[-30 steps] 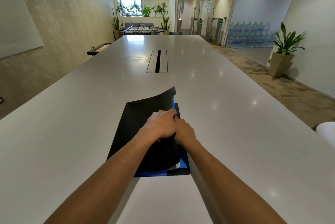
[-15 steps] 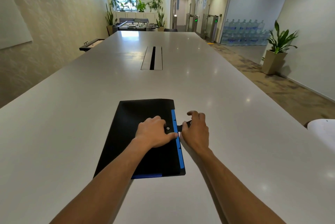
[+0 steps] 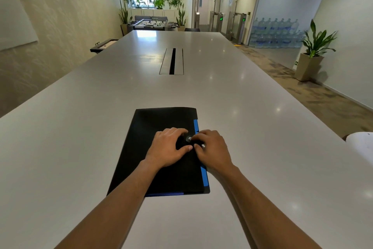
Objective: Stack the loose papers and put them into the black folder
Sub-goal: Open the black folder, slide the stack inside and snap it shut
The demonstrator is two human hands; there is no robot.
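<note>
The black folder (image 3: 153, 127) lies closed and flat on the white table (image 3: 80, 127), a blue strip showing along its right and front edges. My left hand (image 3: 168, 148) rests palm down on the cover, fingers spread beside a small silver snap button (image 3: 189, 139). My right hand (image 3: 214, 148) comes over the folder's right edge and pinches the black closure tab at that snap. No loose papers show; whatever is inside the folder is hidden.
A cable slot (image 3: 172, 61) sits in the table's middle, farther away. A white object (image 3: 361, 143) pokes in at the right edge of the table. A potted plant (image 3: 310, 55) stands on the floor at the right.
The raised black cover came down flat over the blue inside. My right hand moved from beside the folder onto the closure tab at the snap, next to my left fingers.
</note>
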